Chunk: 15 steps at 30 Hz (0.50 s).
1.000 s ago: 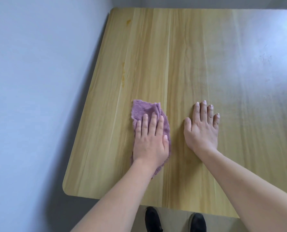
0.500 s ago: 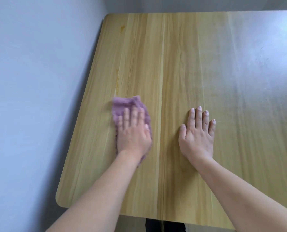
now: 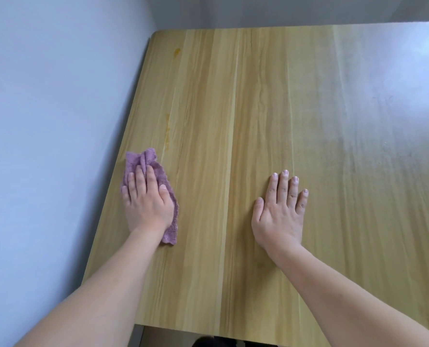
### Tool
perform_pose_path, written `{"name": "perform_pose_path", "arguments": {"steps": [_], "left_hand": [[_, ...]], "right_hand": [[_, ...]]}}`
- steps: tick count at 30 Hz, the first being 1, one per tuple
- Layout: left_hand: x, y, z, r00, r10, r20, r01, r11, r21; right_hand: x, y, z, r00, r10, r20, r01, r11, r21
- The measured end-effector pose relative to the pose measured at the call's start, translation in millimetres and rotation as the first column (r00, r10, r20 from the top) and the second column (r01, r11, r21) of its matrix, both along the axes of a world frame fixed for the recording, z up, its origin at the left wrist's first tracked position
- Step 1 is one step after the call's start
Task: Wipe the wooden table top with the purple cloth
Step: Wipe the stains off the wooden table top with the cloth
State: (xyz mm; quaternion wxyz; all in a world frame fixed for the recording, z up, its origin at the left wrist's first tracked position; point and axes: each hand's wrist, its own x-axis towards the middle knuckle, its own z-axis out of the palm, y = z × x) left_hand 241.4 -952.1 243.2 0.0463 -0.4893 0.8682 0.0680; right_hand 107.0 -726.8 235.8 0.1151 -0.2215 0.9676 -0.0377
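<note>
Cloth (image 3: pixel 163 182), soft, light and bunching, lies at the surface's (image 3: pixel 258 121) left edge under my flat left hand (image 3: pixel 148 204), best pressed through its middle, while my right hand (image 3: pixel 279 216) rests open, fingers spread, well apart.

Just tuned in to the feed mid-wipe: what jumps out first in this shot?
The purple cloth stands out, flattened under the left hand at the wooden table top's left edge, beside the pale wall. The right hand lies flat and spread on bare wood near the middle. Two orange stains, a streak just beyond the cloth and a spot near the far corner, mark the left side.
</note>
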Motion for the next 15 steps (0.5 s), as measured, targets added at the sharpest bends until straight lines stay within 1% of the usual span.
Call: {"name": "perform_pose_path", "arguments": {"steps": [2,3,5,7,9,10,11,12,13,14,15], "left_hand": [[-15.4,14.8,-0.5,1.0,0.009,-0.007,-0.009,1.0,0.003],[-26.6,27.3,0.0,0.999,-0.038,-0.015,0.038,0.999,0.002],[-51.4,59.4,0.9,0.971,-0.236,-0.033,0.236,0.972,0.004],[-74.5,88.9,1.1,0.892,-0.45,-0.044,0.451,0.892,0.027],[-82.3,93.9,1.4,0.812,-0.581,-0.052,0.583,0.809,0.075],[-78.9,84.7,2.0,0.793,-0.608,-0.044,0.609,0.789,0.082],[-71.8,69.2,1.7,0.801,-0.597,-0.031,0.598,0.798,0.076],[-62.7,52.2,1.2,0.836,-0.548,-0.022,0.548,0.834,0.069],[-52.6,32.2,0.0,0.892,-0.451,-0.019,0.451,0.891,0.048],[-42.5,12.5,-1.5,0.947,-0.32,-0.021,0.321,0.947,0.022],[-35.2,-4.0,-1.4,0.982,-0.188,-0.028,0.188,0.982,0.001]], "right_hand": [[0.2,0.2,2.2,1.0,-0.009,0.022,0.009,1.0,-0.002],[-0.4,0.5,3.2,0.999,-0.006,0.032,0.006,1.0,0.002],[-1.7,1.1,5.0,1.0,0.001,0.03,-0.001,1.0,0.014],[-7.7,-1.9,7.9,1.0,0.01,0.006,-0.01,1.0,0.002],[-17.4,-7.6,12.2,1.0,-0.015,-0.014,0.015,0.999,-0.04],[-25.2,-12.6,15.6,0.999,-0.034,-0.017,0.033,0.997,-0.064],[-33.2,-19.4,18.6,0.999,-0.042,-0.013,0.04,0.996,-0.085],[-41.3,-25.7,21.6,0.999,-0.039,-0.015,0.037,0.994,-0.103],[-50.1,-34.8,24.4,0.999,-0.024,-0.021,0.022,0.992,-0.122],[-58.3,-44.3,26.1,0.999,-0.008,-0.035,0.003,0.99,-0.142],[-66.0,-54.4,26.2,0.999,0.005,-0.043,-0.012,0.987,-0.162]]}}
